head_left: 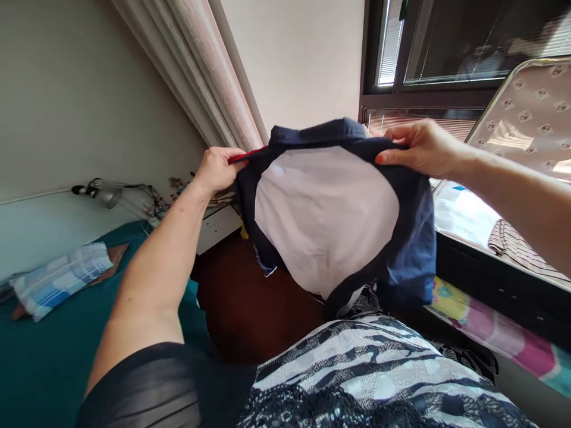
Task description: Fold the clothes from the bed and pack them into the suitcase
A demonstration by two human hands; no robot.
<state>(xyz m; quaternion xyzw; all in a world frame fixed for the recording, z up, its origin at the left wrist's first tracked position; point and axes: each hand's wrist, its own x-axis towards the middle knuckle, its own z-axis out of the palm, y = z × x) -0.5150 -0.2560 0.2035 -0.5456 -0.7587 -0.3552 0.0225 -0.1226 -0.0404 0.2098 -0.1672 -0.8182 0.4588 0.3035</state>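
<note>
A collared shirt (328,211) hangs spread between my two hands, dark navy with a large pale rounded panel facing me. Its collar stands along the top edge, and the lower part droops in folds towards my lap. My left hand (218,169) pinches the left shoulder, where a strip of red shows at the edge. On the other side my right hand (414,148) grips the right shoulder, thumb in front and fingers behind the cloth. A blue sleeve (413,238) dangles below my right hand.
To the left is a bed with a teal sheet (27,362), a plaid pillow (66,276) and a desk lamp (104,195) behind it. A white drawer unit (218,229) stands beyond. On the right, striped cloth (517,246) lies in an open-topped bed base (473,261) below a raised mattress (535,113).
</note>
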